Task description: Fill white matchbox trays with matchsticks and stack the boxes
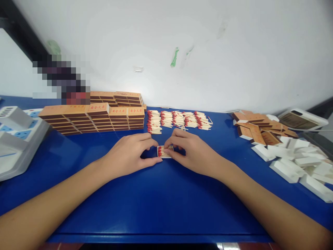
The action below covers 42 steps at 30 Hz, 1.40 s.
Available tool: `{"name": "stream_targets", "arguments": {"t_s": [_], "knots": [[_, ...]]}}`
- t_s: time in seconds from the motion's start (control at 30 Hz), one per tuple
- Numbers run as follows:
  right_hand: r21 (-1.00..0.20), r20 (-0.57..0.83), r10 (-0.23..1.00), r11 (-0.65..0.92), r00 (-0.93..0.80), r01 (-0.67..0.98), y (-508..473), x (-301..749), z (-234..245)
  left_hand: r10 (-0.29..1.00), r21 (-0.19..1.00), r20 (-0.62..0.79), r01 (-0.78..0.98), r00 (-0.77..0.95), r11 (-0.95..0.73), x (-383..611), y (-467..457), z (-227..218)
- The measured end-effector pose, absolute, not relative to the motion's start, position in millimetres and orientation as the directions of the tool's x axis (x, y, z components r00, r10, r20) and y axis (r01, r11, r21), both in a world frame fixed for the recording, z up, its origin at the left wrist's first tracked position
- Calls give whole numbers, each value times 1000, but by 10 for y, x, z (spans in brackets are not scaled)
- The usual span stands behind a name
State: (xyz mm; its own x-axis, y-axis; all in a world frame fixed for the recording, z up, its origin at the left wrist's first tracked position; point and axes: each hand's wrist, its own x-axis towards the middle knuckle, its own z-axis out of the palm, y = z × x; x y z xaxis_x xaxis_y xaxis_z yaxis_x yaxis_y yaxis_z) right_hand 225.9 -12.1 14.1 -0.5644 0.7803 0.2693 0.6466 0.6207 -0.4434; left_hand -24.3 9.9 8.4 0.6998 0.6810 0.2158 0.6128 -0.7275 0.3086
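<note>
A small white matchbox tray (165,157) full of red-headed matches (160,151) lies on the blue table in front of me. My left hand (132,151) is at the tray's left end, thumb and forefinger bracing its near and far corners. Over the right part of the tray, my right hand (188,149) has its thumb and fingertips pinched at the matches, covering some of them. Just beyond both hands are several bundles of loose matches (179,118) in a row, most heads pointing left.
Stacked filled-looking matchboxes (101,119) form a wall at the back left, beside a white power strip (26,152). To the right lie a heap of matchbox sleeves (260,126), a pile of white trays (299,159) and a phone-like white object (304,118). A white wall (208,69) stands behind.
</note>
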Motion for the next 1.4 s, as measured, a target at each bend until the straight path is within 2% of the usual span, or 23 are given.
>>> {"name": "stream_targets", "arguments": {"t_s": [0.33,0.6,0.8,1.1,1.4], "knots": [[-356,257,807,591,-532,724,-125,2261,148,680,305,216,613,700,-729,-241,91,81],[-330,273,801,598,-533,730,-126,2252,125,684,306,218,616,696,-725,-234,98,71],[-355,290,806,591,-515,725,-115,2240,107,685,305,217,618,696,-725,-226,92,78],[-319,292,791,610,-537,725,-87,2270,107,680,317,221,608,699,-728,-234,89,78],[-395,218,806,588,-550,706,-122,2259,147,674,305,223,607,704,-734,-237,99,71]]}}
